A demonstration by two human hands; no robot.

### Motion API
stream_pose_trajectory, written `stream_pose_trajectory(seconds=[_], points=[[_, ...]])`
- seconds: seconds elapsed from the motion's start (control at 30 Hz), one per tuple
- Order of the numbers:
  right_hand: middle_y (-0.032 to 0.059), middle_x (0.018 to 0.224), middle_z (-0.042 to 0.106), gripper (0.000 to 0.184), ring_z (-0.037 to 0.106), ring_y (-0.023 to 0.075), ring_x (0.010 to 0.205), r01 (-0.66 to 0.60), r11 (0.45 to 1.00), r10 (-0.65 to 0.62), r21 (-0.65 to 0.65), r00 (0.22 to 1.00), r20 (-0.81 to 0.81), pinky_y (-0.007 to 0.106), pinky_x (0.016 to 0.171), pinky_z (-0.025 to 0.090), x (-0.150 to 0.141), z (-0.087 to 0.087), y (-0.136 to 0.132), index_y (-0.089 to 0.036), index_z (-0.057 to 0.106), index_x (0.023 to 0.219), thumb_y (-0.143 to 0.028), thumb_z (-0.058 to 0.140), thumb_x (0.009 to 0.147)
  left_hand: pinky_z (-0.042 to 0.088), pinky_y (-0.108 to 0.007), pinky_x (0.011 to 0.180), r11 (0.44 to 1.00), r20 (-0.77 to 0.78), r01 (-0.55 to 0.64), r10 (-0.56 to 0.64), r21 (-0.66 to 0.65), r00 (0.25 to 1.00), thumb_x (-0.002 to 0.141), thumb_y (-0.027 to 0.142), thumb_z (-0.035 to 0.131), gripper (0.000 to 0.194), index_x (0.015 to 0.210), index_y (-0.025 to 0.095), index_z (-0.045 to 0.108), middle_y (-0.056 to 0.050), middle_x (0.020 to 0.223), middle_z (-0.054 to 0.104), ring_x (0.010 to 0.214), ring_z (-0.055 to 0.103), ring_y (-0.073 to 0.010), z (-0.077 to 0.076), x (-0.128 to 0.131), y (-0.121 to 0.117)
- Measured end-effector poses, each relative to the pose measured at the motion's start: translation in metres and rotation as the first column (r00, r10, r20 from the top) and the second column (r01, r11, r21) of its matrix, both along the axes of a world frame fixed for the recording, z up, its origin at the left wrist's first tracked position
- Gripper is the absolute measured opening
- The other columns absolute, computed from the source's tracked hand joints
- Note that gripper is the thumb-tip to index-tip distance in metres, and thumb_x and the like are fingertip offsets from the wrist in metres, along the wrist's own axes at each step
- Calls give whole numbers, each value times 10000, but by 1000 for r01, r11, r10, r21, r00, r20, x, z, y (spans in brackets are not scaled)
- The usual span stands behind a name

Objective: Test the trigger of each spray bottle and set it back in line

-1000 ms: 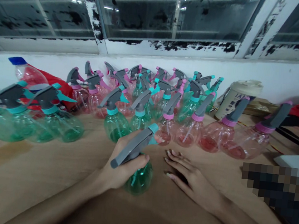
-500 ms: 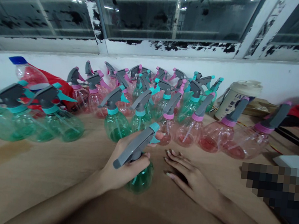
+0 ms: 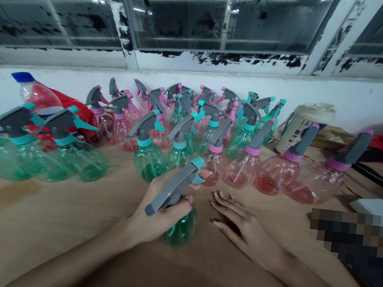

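My left hand (image 3: 158,211) is wrapped round the neck of a green spray bottle (image 3: 182,229), just under its grey head with a teal nozzle and trigger. The bottle stands on the wooden table (image 3: 65,221), its collar hidden by my fingers. To its right, my right hand (image 3: 242,225) lies palm down with fingers stretched out, apart from the bottle and holding nothing. Just beyond my hands is a row of spray bottles, among them a green spray bottle (image 3: 148,160) and a pink spray bottle (image 3: 241,170).
More green spray bottles (image 3: 90,162) stand at the left. Many pink and green ones crowd behind, towards the wall (image 3: 365,101). A large bottle with a blue cap (image 3: 22,78) leans at the far left. A lidded cup (image 3: 297,128), cables and a white box (image 3: 379,208) are at right.
The spray bottle's head has shifted very slightly to the right in my left hand since the earliest frame. My right hand has stayed in place.
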State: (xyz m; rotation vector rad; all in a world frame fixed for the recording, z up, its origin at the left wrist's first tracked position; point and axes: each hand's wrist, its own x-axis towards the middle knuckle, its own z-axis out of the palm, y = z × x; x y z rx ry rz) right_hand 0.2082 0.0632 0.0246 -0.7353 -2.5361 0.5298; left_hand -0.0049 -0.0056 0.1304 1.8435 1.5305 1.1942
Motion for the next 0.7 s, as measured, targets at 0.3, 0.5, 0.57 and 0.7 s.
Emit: stream_pose_trajectory(seconds=[0.3, 0.5, 0.57, 0.7], points=[[23, 1379, 445, 442, 363, 209, 1287, 9, 1000, -10, 8, 999, 30, 460, 1073, 308, 0, 1, -2, -251, 412, 1330, -337, 460, 899, 424, -289, 584, 1000, 13, -2, 3, -31, 1000, 693, 212, 523, 81, 767, 227, 551, 0, 741, 525, 622, 481, -157, 5, -1, -1], [21, 1382, 438, 431, 363, 204, 1287, 8, 1000, -9, 16, 999, 49, 448, 1080, 302, 0, 1, -1, -238, 426, 1321, -342, 450, 904, 379, -274, 513, 998, 28, 10, -8, -68, 1000, 688, 214, 488, 57, 731, 231, 520, 16, 679, 491, 549, 438, -143, 10, 0, -3], [21, 1382, 439, 432, 361, 203, 1288, 4, 1000, -5, 14, 999, 52, 448, 1078, 307, 0, 0, -1, -237, 426, 1322, -342, 451, 903, 397, -277, 535, 998, 35, 21, -19, -65, 999, 689, 206, 478, 100, 767, 231, 536, 9, 709, 518, 569, 462, -146, 12, 1, -4], [26, 1383, 438, 437, 366, 204, 1286, 0, 1000, -2, 23, 999, 49, 455, 1078, 304, 1, 0, 0, -236, 418, 1327, -345, 447, 904, 428, -295, 568, 1000, -7, -9, 8, -13, 1000, 682, 204, 487, 89, 744, 227, 546, 7, 696, 536, 583, 494, -157, 12, 0, -2]])
